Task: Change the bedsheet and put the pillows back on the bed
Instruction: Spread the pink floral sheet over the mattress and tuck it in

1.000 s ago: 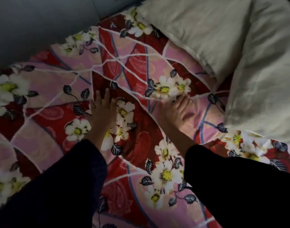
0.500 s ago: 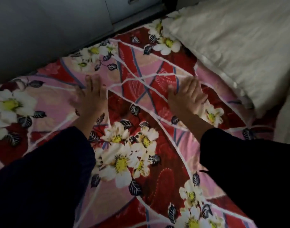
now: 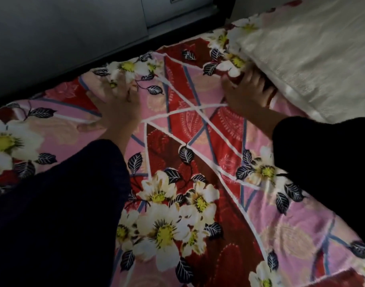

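A person in dark sleeves leans over the bed, both palms down on the flowered bedsheet. The left hand lies flat with fingers spread. Its tips are just short of the sheet's far edge, which runs from lower left to upper right along a dark gap beside a grey cabinet. The right hand also presses the cloth with a spread grip, pinching nothing, its fingers just beside the near seam of a cream pillow. The pillow lies up and to the right of that hand, the nearer one to it, with its long edge slanting down to the right. The frame cuts off the pillow at the top and right. Whether the sheet's far edge is tucked is lost in shadow, and both sets of fingertips are blurred.
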